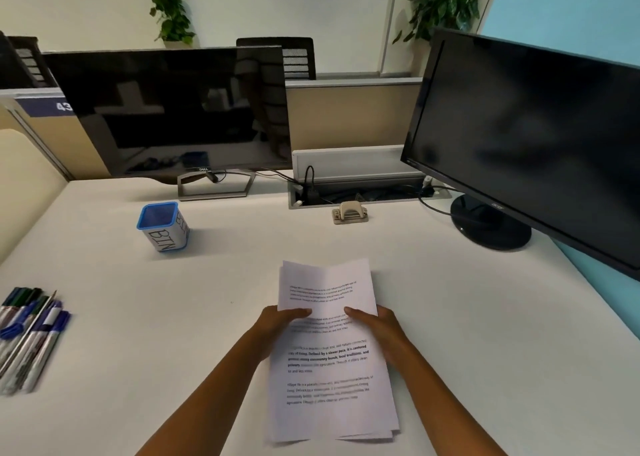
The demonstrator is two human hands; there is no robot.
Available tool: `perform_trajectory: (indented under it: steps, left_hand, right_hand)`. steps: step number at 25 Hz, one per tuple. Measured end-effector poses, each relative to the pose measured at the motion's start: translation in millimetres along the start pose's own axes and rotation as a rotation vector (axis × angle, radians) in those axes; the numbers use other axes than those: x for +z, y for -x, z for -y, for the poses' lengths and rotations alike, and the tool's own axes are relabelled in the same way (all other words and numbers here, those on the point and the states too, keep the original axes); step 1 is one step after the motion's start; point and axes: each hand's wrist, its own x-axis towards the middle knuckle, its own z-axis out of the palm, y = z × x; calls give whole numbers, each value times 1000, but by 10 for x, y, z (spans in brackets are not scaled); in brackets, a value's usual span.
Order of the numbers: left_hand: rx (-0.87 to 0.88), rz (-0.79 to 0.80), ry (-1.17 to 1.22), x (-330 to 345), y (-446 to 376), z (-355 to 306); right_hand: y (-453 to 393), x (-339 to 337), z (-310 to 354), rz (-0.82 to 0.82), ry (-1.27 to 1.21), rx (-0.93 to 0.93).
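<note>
At the near middle of the bench, a sheaf of printed pages is held lengthwise, pointing away from the person. Its far end bows upward, and I cannot tell whether the near end rests on the surface. The left hand and right hand take it at opposite long edges, about a third of the way down. That grip probably keeps the loose sheets from sliding while they are squared, since the corners sit slightly fanned at both ends. The fingers are clamped on the paper, with both thumbs lying across the top sheet and the rest tucked underneath out of sight.

The white bench runs back to a beige partition, with pale wall and two potted plants behind it. Two dark monitors stand at the back, the right monitor angled inward and the left monitor facing square. An open cable tray sits between them. A row of marker pens lies at the far left. A blue cup marked BIN stands left of centre. A small hole punch waits just in front of the tray, well apart from the pages.
</note>
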Motion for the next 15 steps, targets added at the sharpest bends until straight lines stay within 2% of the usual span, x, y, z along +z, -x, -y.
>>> perform_trajectory:
  steps: [3, 7, 10, 15]
  left_hand:
    - [67, -38, 30, 54, -3, 61]
    - [209, -88, 42, 47, 50, -162]
    - [374, -81, 89, 6, 186, -467]
    - [611, -94, 111, 35, 505, -974]
  right_hand:
    - [-36, 147, -22, -49, 63, 17]
    - [-33, 162, 174, -204, 244, -197]
    - [72, 172, 528, -246, 212, -382]
    - [312, 310, 1106, -199, 46, -585]
